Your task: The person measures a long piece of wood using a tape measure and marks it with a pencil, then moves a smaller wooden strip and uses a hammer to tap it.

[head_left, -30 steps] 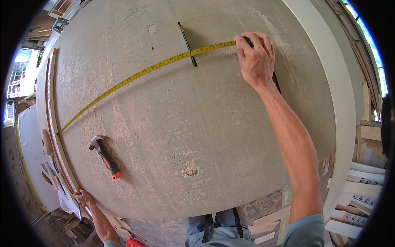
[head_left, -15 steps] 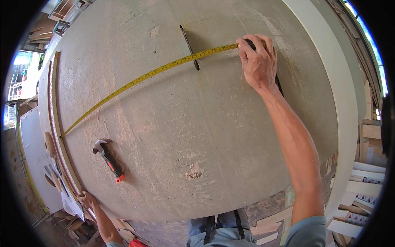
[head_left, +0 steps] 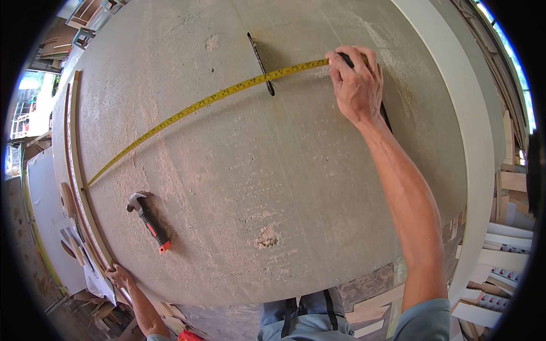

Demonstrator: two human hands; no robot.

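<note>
My right hand (head_left: 358, 79) is closed around a tape measure (head_left: 345, 59), whose dark case is mostly hidden by the fingers. Its yellow blade (head_left: 210, 99) stretches leftward across the large grey table surface (head_left: 227, 182) to a long wooden strip (head_left: 85, 210) along the left edge. The blade crosses over the dark slot (head_left: 261, 65). At the near left corner, my left hand (head_left: 119, 277) is closed on the near end of that strip. A hammer (head_left: 149, 221) with a black and red handle lies on the surface between the strip and the slot.
Sawdust and a rough patch (head_left: 266, 237) mark the table top. A pale curved band (head_left: 475, 131) borders the right side. Stacked white and wooden offcuts (head_left: 500, 261) fill the lower right. Papers and a tape roll (head_left: 67, 199) sit beyond the strip at left.
Almost nothing differs. The surface, hammer and slot appear shifted very slightly in the picture, while both hands keep their hold.
</note>
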